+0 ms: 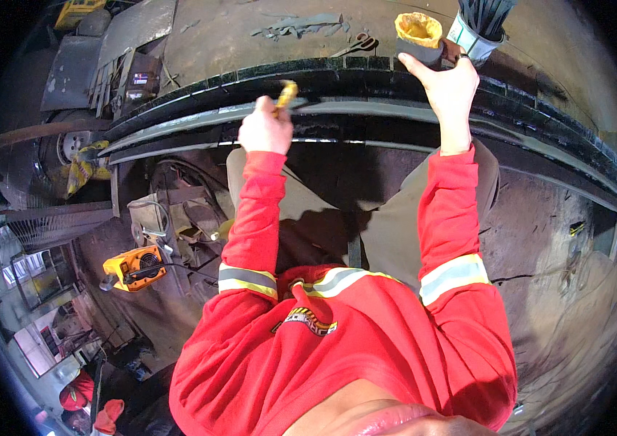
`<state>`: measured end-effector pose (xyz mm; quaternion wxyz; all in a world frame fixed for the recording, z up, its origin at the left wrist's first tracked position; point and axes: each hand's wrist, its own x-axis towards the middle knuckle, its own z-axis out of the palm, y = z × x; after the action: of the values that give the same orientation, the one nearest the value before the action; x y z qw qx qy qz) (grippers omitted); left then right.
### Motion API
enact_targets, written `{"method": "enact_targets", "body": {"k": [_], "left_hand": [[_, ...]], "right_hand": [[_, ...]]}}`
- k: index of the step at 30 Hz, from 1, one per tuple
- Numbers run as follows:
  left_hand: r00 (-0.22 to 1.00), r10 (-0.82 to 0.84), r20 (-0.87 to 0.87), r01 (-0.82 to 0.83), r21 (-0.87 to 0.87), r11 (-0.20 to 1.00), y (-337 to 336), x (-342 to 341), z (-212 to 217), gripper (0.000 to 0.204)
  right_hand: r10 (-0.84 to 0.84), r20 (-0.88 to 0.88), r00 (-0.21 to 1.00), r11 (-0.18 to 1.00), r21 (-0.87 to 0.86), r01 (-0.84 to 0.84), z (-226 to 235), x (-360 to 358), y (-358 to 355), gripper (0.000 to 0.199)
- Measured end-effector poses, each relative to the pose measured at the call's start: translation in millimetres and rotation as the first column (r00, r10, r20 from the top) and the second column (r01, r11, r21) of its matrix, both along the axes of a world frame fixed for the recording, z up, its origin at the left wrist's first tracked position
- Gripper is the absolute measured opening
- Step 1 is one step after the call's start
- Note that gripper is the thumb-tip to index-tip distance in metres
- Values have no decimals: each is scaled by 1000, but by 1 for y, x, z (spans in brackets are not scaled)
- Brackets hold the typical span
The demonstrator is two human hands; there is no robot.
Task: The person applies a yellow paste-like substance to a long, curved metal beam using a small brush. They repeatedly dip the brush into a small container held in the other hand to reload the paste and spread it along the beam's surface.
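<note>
My left hand is closed round a short yellow-handled tool, held up over the long dark metal beam in front of my knees. Its working end is blurred, so I cannot tell its kind. Beyond the beam, my right hand grips a dark cup with a ragged yellow rim and yellow coating inside. The thumb lies against its near side; the other fingers are partly hidden behind it. Right beside that hand stands a white bucket full of dark strips.
Scissors and grey-green scraps lie on the far floor. An orange machine with a fan grille sits at left, near a tan bag. A cable runs across the right floor. Another person's red cap shows lower left.
</note>
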<state>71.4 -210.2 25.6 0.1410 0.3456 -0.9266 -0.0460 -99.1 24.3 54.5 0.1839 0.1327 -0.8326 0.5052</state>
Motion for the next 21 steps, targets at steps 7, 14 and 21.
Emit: {"method": "enact_targets", "body": {"k": [7, 14, 21], "left_hand": [[953, -278, -123, 290, 91, 953, -35, -24, 34, 24], [851, -152, 503, 248, -130, 960, -133, -50, 104, 30], [784, -542, 303, 492, 228, 840, -100, -97, 90, 32]], "right_hand": [[4, -2, 1000, 1000, -23, -4, -6, -6, 1, 64], [20, 26, 999, 998, -59, -18, 0, -1, -1, 65], [-3, 29, 1000, 1000, 6, 3, -1, -2, 0, 66]]}}
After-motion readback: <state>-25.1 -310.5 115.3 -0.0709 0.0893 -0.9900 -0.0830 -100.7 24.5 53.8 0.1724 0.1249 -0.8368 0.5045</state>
